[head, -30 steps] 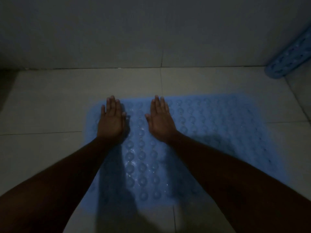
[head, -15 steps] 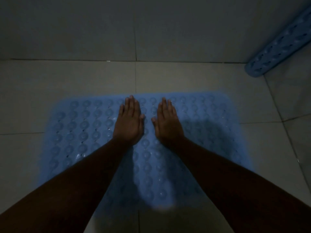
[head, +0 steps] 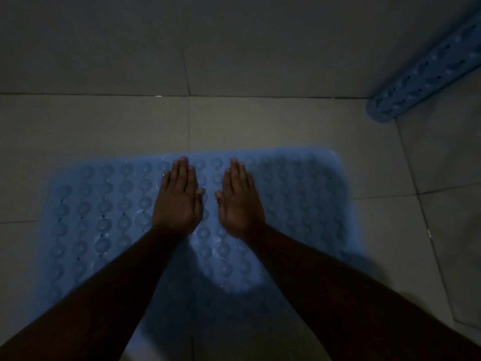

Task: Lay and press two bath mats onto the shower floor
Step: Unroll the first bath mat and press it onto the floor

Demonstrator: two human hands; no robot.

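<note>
A blue bath mat with rows of round bumps lies flat on the tiled shower floor. My left hand rests palm down on the mat near its far edge, fingers straight and together. My right hand lies flat beside it, a small gap between the thumbs. Neither hand holds anything. A second blue mat, rolled or folded into a long strip, leans in the far right corner against the wall. My forearms hide part of the flat mat's near side.
Grey tiled wall rises just beyond the mat. Pale floor tiles surround the mat on the left, far side and right. The room is dim, with a brighter patch of light between my arms.
Both hands have slid from the mat's left end to its middle along the far edge, staying flat. The view has shifted so that more of the mat's left part shows.
</note>
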